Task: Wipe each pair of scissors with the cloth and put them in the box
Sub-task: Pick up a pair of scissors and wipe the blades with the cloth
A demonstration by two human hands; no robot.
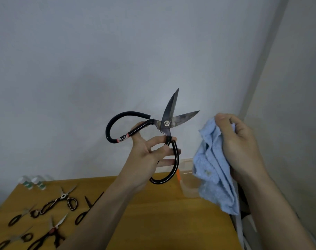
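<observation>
Your left hand [150, 154] is gripping the big black scissors [164, 127] by the handles, blades splayed open and pointing up against the wall. Your right hand [238, 143] is pinching the blue cloth [213, 170], bunched and hanging just beside the blades, not touching. Behind the cloth, a clear box [187, 184] is sitting on the wooden table [162, 213]; its contents cannot be told. Other scissors [61, 201] are lying at the table's left.

six scissors [164, 130], one cloth [214, 170], one box [186, 177], two bottles [33, 183]
</observation>
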